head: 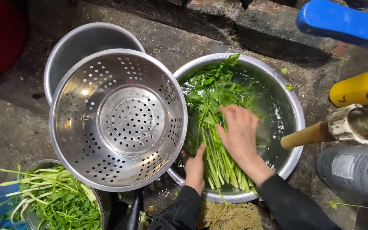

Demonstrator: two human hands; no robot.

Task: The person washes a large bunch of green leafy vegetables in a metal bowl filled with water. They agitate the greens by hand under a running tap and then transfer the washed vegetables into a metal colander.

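Washing looks about midway: one bunch of greens (218, 127) is lying in the water-filled steel basin (297, 127), a second batch (60, 198) is waiting in the small bowl at lower left, and the perforated colander (118, 119) is sitting empty, overlapping the basin's left rim. The right hand (239, 132) is pressing flat on the stems, fingers spread, grip open and holding nothing. The left hand (194, 168) is resting at the basin's near rim by the stem ends (grip unclear, fingers hidden). Room is tight: colander left, wooden handle (305, 135) poking over the right rim, grey cylinder (354, 170) beside.
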